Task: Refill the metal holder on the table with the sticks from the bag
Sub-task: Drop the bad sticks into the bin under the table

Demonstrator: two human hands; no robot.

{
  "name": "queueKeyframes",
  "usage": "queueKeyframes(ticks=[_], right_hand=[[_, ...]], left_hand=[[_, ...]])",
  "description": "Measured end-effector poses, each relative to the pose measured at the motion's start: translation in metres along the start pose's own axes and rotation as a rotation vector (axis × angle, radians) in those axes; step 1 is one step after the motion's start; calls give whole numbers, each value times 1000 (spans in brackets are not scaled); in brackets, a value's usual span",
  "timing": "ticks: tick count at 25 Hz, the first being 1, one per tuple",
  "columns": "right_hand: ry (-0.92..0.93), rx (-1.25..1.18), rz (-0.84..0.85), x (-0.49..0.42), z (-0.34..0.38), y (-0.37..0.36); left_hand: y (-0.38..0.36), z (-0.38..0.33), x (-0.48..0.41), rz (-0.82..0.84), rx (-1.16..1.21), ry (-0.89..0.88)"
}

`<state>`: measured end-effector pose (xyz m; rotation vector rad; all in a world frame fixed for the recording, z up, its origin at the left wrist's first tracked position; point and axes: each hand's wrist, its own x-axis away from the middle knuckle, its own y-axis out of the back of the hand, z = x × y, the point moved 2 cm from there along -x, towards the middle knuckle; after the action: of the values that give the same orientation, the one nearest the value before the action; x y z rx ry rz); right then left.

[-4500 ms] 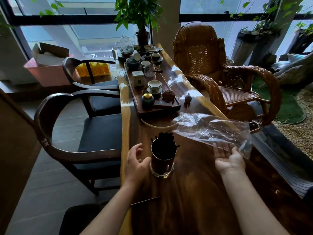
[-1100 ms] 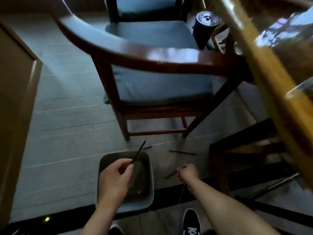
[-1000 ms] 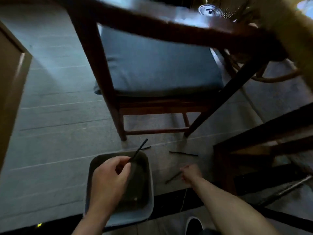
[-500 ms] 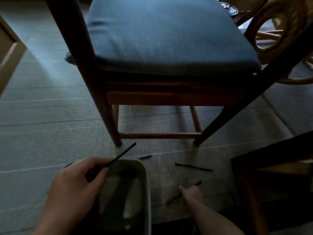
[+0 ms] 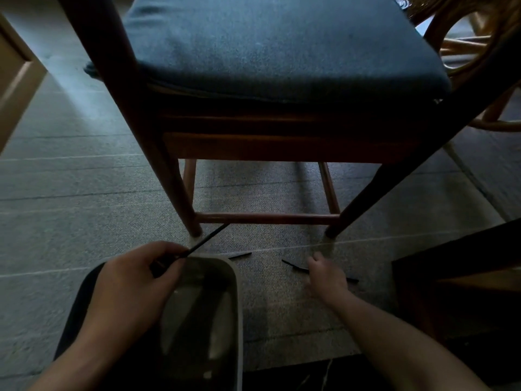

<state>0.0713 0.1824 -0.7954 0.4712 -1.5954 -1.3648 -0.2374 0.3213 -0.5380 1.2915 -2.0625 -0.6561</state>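
Floor (image 5: 84, 193) — stick (image 5: 207, 240) angled up-right, left hand (image 5: 135, 280)

Home sitting room, seen low from floor level: wooden chair (image 5: 253, 153) with dark blue seat cushion (image 5: 282, 46), rattan chair (image 5: 465, 43) just behind at right, grey textured carpet (image 5: 84, 198) underfoot, grey bin (image 5: 238, 306) on the floor, pale door or cabinet edge (image 5: 17, 80) at left. Dim daylight falling across the carpet from the far side.
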Motion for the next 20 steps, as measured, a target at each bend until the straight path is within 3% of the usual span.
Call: queueKeyframes(ticks=[8,13,16,20], right_hand=[[147,96,75,-8,-10,-17],[469,-118,-27,-31,103,-3],[483,-110,33,-55,157,-7],[474,61,130,-70,166,-20]], left_hand=[[-3,8,-15,-50,-33,-11],[4,8,-15,-100,-27,-39],[4,7,-13,-106,-27,-58],[6,12,-11,-112,-51,-85]])
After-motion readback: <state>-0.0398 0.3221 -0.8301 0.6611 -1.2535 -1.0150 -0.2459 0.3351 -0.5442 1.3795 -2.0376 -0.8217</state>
